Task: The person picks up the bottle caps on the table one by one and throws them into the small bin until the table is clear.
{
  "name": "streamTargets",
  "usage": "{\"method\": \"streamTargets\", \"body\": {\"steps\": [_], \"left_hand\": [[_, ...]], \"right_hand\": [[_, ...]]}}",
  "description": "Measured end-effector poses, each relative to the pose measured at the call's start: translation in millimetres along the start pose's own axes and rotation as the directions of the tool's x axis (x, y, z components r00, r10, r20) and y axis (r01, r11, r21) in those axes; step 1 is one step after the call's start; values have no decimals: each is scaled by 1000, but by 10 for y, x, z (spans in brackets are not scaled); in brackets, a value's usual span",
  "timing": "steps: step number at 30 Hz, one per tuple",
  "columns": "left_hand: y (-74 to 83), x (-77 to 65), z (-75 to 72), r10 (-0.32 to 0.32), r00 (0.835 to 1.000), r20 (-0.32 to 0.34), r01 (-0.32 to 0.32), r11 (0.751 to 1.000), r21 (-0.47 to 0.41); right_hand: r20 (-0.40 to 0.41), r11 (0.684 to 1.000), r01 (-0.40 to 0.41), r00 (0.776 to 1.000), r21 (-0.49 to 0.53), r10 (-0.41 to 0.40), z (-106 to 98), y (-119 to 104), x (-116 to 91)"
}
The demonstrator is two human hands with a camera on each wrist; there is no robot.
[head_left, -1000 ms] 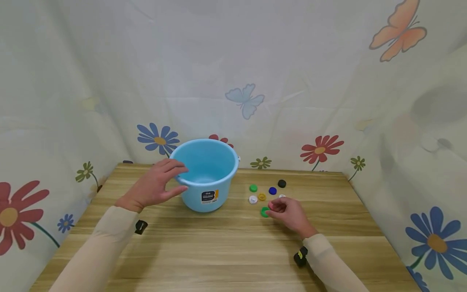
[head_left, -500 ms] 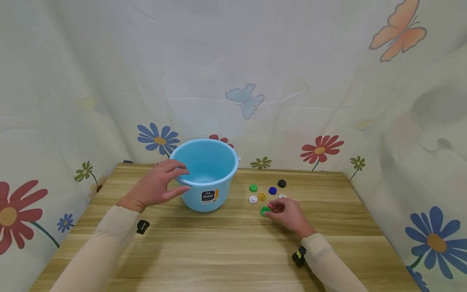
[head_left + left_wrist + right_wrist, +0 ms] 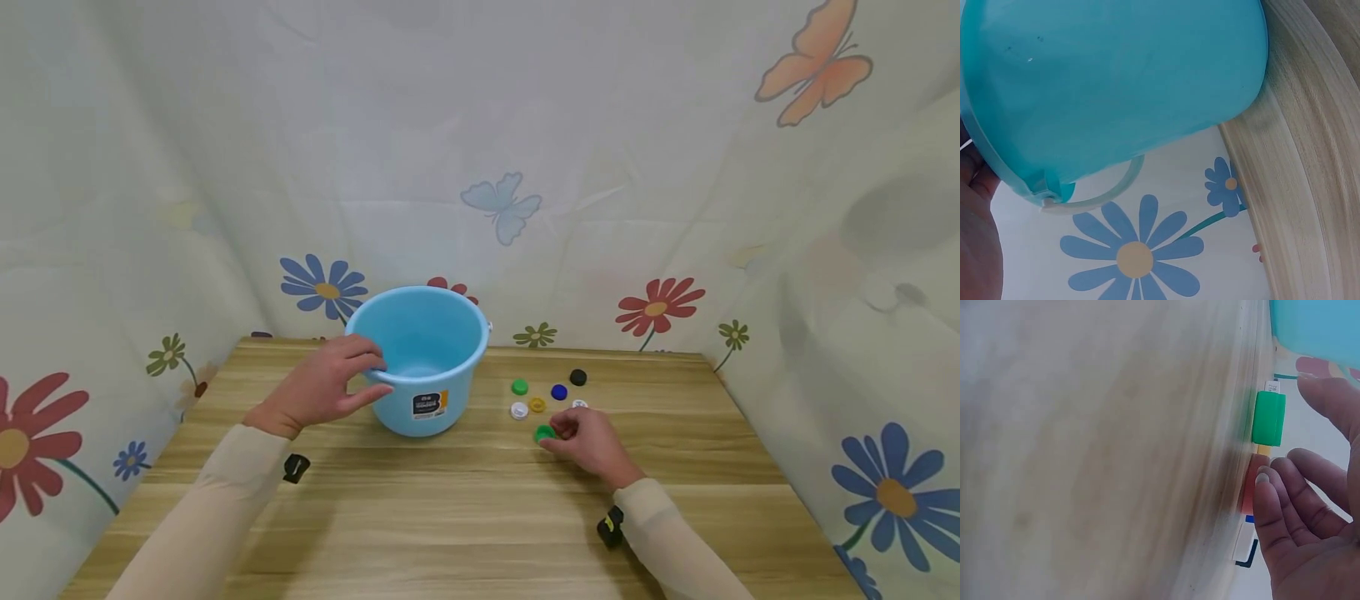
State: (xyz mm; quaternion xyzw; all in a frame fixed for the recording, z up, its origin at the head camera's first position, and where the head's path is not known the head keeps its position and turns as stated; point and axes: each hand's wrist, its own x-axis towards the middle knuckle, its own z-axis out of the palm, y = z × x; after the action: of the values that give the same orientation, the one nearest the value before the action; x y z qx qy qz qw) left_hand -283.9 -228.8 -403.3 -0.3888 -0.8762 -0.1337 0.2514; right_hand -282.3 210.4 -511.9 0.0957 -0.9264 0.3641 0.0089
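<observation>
Left grip on the bucket, right grip at the caps

From my end, the light-blue bucket (image 3: 427, 385) stands upright, with a black-and-orange label (image 3: 430, 405) in front and a whitish handle (image 3: 1085, 205) below its rim. The caps are small, round and mixed: a red cap (image 3: 1249, 487), a green cap (image 3: 1268, 420), a lighter green cap (image 3: 520, 387), a yellow cap (image 3: 537, 404), a dark blue cap (image 3: 558, 392), a black cap (image 3: 577, 377) and two white caps (image 3: 519, 411).

Everything sits on a wood-grain worktop (image 3: 420, 517); pale cloth (image 3: 375, 125) printed with flowers and butterflies hangs behind it and along both sides.

I have the bucket near the worktop's far edge, nearer its far-left corner than its far-right one. The caps lie scattered between it and the right edge.

My left grip (image 3: 322, 383) is clamped on the bucket's rim, fingers inside and thumb outside. My right grip (image 3: 590, 442) has its thumb well apart from its bent fingers. The red cap lies at those fingertips, partly hidden; I can't tell whether they touch. The green cap is just beside it, towards the thumb.
</observation>
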Motion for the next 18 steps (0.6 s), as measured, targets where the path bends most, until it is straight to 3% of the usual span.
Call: {"method": "streamTargets", "body": {"steps": [12, 18], "left_hand": [[-9, -10, 17, 46, 999, -27, -47, 999, -8], [17, -11, 24, 33, 999, -24, -33, 999, -29]], "right_hand": [[8, 998, -19, 1000, -67, 20, 46, -49, 0], [20, 997, -25, 999, -75, 27, 53, -31, 21]]}}
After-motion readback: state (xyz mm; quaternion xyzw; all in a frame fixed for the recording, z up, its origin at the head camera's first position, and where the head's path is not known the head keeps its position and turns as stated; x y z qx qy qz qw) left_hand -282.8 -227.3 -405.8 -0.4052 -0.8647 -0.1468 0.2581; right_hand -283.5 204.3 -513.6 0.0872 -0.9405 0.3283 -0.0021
